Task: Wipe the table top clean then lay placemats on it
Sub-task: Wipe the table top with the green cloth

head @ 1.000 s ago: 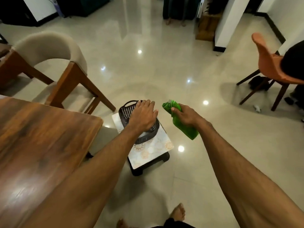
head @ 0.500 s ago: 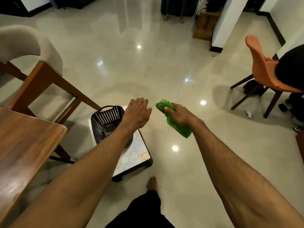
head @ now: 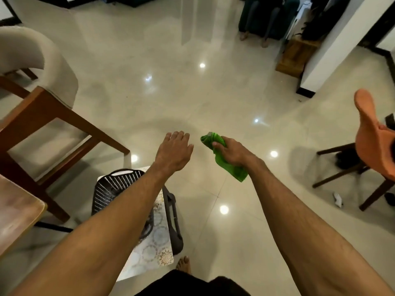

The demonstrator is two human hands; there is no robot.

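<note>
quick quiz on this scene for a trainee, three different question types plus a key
1. True or false: the left hand grips the bright green cloth.
2. Short answer: at which edge of the view does the brown wooden table show?
3. The black perforated plastic basket is: A on that table, B on the low patterned-top stool, C carried in a hand.

Key: 1 false, the right hand grips it; 2 left; 3 B.
</note>
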